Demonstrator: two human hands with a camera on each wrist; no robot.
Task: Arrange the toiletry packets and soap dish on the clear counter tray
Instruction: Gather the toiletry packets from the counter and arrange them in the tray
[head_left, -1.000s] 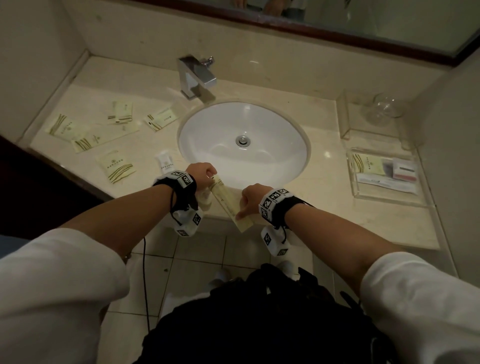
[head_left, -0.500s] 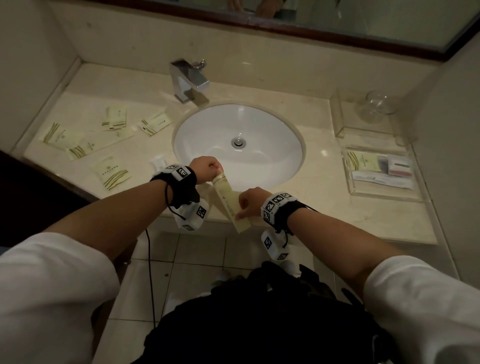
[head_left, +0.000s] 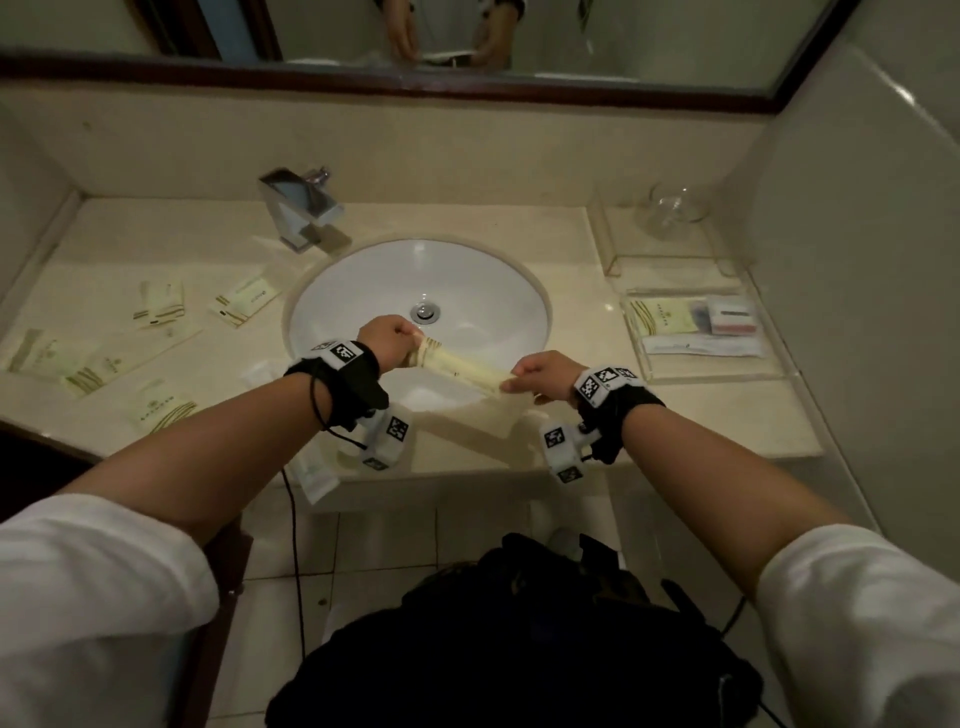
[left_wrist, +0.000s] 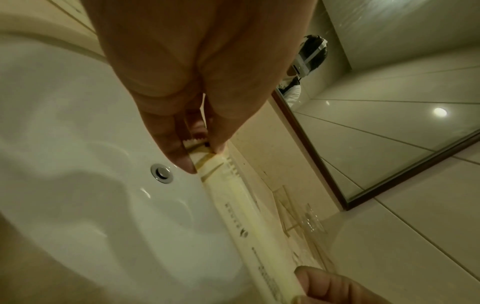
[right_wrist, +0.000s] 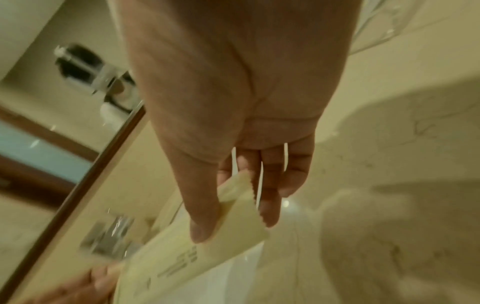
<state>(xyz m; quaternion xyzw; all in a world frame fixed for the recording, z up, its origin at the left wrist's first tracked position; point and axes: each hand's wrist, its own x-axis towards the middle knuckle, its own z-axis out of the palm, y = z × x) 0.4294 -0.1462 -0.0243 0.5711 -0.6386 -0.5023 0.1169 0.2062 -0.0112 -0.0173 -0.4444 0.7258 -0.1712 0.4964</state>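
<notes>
A long cream packet (head_left: 460, 366) is stretched between both hands above the front of the sink. My left hand (head_left: 392, 338) pinches its striped end (left_wrist: 205, 158) between thumb and fingers. My right hand (head_left: 535, 374) pinches the serrated end (right_wrist: 241, 205) the same way. The clear tray (head_left: 779, 371) on the right counter holds a green-striped packet (head_left: 662, 317), a red and white item (head_left: 730, 319) and a flat white packet (head_left: 701, 345). A clear glass soap dish (head_left: 675, 208) sits in a second clear tray (head_left: 613, 244) behind it. Several striped packets (head_left: 161, 306) lie on the left counter.
The white sink (head_left: 363, 291) fills the counter's middle, with a chrome faucet (head_left: 301, 208) behind it. A mirror (head_left: 675, 36) runs along the back wall. One white packet (head_left: 311, 475) hangs over the counter's front edge. A tiled wall (head_left: 857, 260) closes the right side.
Both hands have lifted the long packet forward over the sink and turned it from near lengthwise to crosswise. The head view has tilted up toward the mirror.
</notes>
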